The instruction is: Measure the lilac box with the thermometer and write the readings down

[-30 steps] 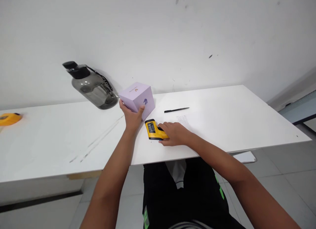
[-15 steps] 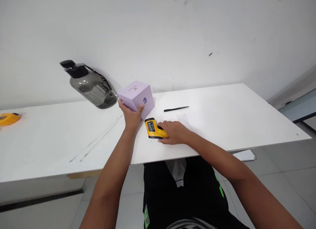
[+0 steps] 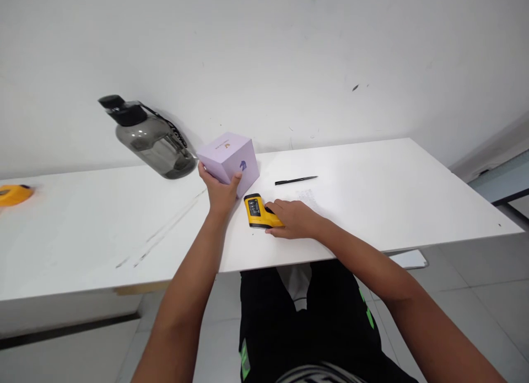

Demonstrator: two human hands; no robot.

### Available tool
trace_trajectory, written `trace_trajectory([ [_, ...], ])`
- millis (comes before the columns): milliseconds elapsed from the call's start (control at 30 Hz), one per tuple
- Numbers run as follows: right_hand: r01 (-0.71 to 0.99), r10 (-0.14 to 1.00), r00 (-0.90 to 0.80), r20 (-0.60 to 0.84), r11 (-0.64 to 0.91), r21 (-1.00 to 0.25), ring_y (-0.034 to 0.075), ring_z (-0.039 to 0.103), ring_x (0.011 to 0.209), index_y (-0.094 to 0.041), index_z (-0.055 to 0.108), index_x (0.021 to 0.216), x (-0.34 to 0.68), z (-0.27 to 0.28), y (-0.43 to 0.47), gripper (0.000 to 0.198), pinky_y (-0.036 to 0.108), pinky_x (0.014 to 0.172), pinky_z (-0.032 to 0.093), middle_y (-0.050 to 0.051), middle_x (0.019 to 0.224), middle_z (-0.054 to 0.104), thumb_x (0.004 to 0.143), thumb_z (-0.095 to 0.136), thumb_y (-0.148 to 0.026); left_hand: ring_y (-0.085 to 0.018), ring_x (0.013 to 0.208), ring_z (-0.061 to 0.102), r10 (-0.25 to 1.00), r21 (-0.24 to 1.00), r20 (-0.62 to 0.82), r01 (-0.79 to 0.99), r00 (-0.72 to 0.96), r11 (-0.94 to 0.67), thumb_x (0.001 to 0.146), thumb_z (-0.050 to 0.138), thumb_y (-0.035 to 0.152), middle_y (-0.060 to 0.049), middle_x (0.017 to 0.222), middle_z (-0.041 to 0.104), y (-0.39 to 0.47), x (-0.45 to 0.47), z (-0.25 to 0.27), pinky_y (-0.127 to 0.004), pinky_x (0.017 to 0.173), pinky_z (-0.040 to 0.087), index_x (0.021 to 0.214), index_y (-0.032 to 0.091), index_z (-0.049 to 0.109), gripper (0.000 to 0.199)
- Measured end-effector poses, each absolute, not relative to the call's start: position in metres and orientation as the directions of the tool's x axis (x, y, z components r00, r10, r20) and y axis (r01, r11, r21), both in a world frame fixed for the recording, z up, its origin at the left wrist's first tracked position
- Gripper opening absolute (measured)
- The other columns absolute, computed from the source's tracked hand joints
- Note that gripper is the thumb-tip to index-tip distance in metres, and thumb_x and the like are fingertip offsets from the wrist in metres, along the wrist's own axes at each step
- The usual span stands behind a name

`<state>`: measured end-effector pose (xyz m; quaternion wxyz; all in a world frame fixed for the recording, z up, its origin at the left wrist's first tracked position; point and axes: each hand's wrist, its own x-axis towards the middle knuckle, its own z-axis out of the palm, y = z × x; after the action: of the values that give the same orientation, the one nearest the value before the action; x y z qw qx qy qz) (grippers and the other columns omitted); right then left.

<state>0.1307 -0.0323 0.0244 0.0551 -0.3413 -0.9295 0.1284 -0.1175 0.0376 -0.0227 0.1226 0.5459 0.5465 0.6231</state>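
Note:
My left hand (image 3: 221,194) grips a lilac box (image 3: 243,171) at its near corner, thumb on the face with a dark blue horse-head mark and fingers on the left side. The box stands on the white table near the wall. In my right hand (image 3: 295,220) is the handle of a yellow and black infrared thermometer (image 3: 264,217), a pistol-shaped tool lying low over the table just in front of the box. Its dark label faces up, and my fingers hide most of the handle. A black pen (image 3: 296,180) lies beyond my right hand, beside a sheet of paper with faint writing (image 3: 306,198).
A large grey water bottle (image 3: 159,146) with a black lid and strap stands left of the box, by the wall (image 3: 268,58). Another yellow object (image 3: 15,195) sits at the table's far left. Dark scuff marks cross the white table (image 3: 413,195).
The view has shifted slightly. Both hands keep their hold on the box and the infrared thermometer, whose head has turned a little.

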Motion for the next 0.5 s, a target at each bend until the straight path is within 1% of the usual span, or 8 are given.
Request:
trace_trajectory([
  [267, 0.614, 0.631, -0.774, 0.056, 0.769, -0.179, 0.026, 0.063, 0.088, -0.008, 0.041, 0.138, 0.1301, 0.0183, -0.0312, 0.066, 0.035, 0.066, 0.045, 0.016, 0.113, 0.064, 0.096, 0.044, -0.059, -0.03, 0.149, 0.021, 0.755, 0.829, 0.527, 0.431, -0.389, -0.356, 0.068, 0.08, 0.049, -0.019, 0.158, 0.016, 0.0356, -0.116, -0.0204, -0.046, 0.123, 0.017, 0.153, 0.024, 0.005, 0.116],
  [400, 0.618, 0.633, -0.771, 0.067, 0.77, -0.16, 0.025, 0.063, 0.085, -0.008, 0.042, 0.136, 0.1301, 0.016, -0.031, 0.066, 0.034, 0.063, 0.043, 0.016, 0.11, 0.065, 0.096, 0.041, -0.06, -0.029, 0.149, 0.02, 0.755, 0.827, 0.528, 0.439, -0.389, -0.352, 0.069, 0.08, 0.048, -0.018, 0.158, 0.016, 0.0348, -0.1149, -0.0192, -0.045, 0.123, 0.016, 0.152, 0.025, 0.005, 0.115],
  [500, 0.621, 0.635, -0.769, 0.068, 0.768, -0.158, 0.025, 0.063, 0.086, -0.009, 0.042, 0.137, 0.1302, 0.0154, -0.031, 0.067, 0.033, 0.064, 0.043, 0.017, 0.11, 0.065, 0.096, 0.039, -0.062, -0.029, 0.15, 0.018, 0.754, 0.826, 0.528, 0.444, -0.391, -0.347, 0.069, 0.08, 0.048, -0.018, 0.159, 0.015, 0.0346, -0.1145, -0.019, -0.045, 0.123, 0.015, 0.152, 0.026, 0.005, 0.114],
])
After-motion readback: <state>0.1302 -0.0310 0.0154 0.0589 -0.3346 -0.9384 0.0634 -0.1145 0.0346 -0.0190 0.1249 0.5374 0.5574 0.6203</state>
